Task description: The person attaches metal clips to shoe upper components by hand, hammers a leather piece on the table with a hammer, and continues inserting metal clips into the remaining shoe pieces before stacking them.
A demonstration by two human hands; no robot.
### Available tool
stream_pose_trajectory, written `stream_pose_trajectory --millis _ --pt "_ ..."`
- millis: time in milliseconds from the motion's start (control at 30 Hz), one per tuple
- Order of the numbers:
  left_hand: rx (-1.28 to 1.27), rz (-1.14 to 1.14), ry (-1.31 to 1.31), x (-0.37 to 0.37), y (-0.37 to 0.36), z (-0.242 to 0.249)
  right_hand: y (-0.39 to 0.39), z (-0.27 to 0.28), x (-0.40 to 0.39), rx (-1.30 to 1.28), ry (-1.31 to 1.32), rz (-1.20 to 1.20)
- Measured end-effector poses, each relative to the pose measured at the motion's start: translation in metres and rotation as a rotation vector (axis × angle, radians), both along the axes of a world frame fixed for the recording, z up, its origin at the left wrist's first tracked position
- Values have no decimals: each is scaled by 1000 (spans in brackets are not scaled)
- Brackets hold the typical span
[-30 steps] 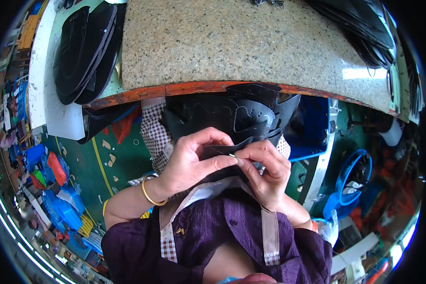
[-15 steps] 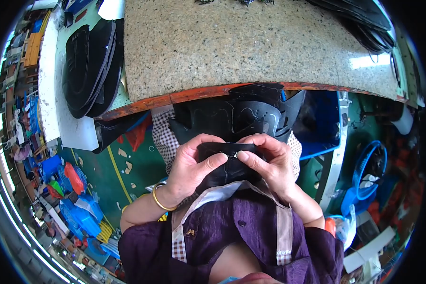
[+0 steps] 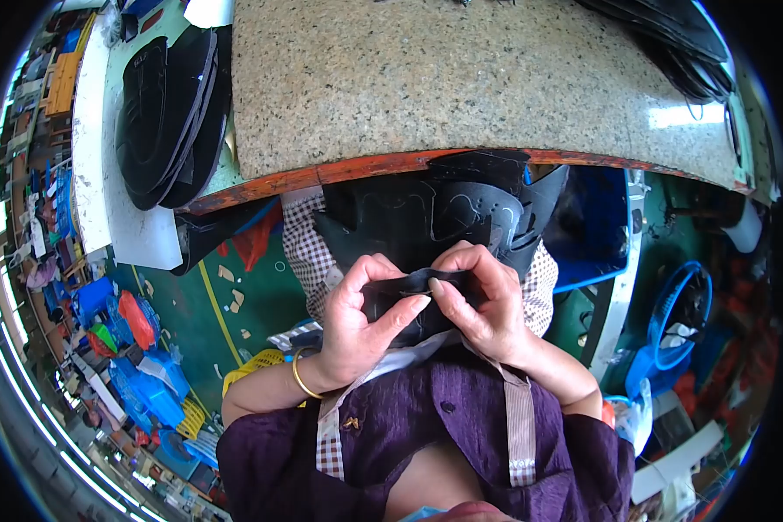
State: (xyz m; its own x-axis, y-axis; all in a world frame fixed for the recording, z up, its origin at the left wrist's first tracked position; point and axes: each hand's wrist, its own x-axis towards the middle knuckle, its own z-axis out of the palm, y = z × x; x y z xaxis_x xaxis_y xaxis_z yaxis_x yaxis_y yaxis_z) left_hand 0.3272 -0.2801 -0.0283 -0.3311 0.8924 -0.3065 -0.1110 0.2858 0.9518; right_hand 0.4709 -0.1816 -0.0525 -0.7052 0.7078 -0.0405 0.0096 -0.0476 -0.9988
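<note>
Between my hands, close to my chest, is a black shoe upper [image 3: 406, 284], its top edge bent into a curved fold. My left hand [image 3: 357, 317] grips its left end, fingers behind and thumb near the front edge. My right hand [image 3: 487, 311] pinches the right part of the fold between thumb and fingers. A thin pale line, perhaps thread, shows near the thumbs; I cannot make it out well. More black upper pieces [image 3: 391, 217] with pale curved lines lie over my lap, on a checked apron [image 3: 307, 239].
A speckled stone worktop [image 3: 444, 78] with a worn red edge is ahead. Stacked black pieces [image 3: 161, 122] lie at its left; another black stack [image 3: 670, 39] is at the far right. Beneath stands a blue bin [image 3: 596, 230]. A blue basket [image 3: 680, 300] is on the right.
The top edge of the upper has gone from nearly straight to bent in a curved fold. My left thumb has drawn slightly down, and the right fingers have curled more tightly over the edge.
</note>
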Motion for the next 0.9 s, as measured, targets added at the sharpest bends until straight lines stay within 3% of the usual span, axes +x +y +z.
stream_pose_trajectory --millis 67,167,400,533,567,733,833,900 --pt "10 14 12 2 -1 2 4 3 2 131 27 16" --pt "35 13 -21 1 -2 2 11 5 5 55 32 62" --pt "-65 -55 -184 -7 -4 3 26 6 7 -395 16 244" --pt "-41 5 -18 -2 0 7 25 15 -6 534 89 163" --pt "-10 -3 26 -1 -2 7 20 18 -5 643 63 146" --pt "82 -10 63 -4 0 0 24 15 4 86 46 201" --pt "-8 -54 -80 -6 4 1 21 5 6 -463 -29 154" --pt "-82 -37 -98 -7 9 7 21 6 5 -315 -25 111"
